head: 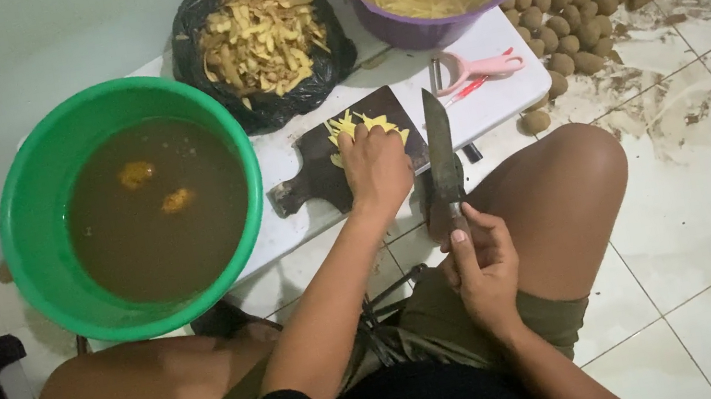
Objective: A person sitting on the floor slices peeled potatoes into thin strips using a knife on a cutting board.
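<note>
The left hand (376, 167) covers the near part of the yellow potato strips (359, 123) and the middle of the dark cutting board (312, 173). The right hand's fingers (464, 234) hide the knife (441, 150) handle. The purple bowl (441, 19) is cut off by the far edge. Two lumps (156, 188) in the green tub's (32, 188) murky water are too blurred to identify.

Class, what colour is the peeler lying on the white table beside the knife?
Pink: the peeler shows best in the head view, just right of the knife.
</note>
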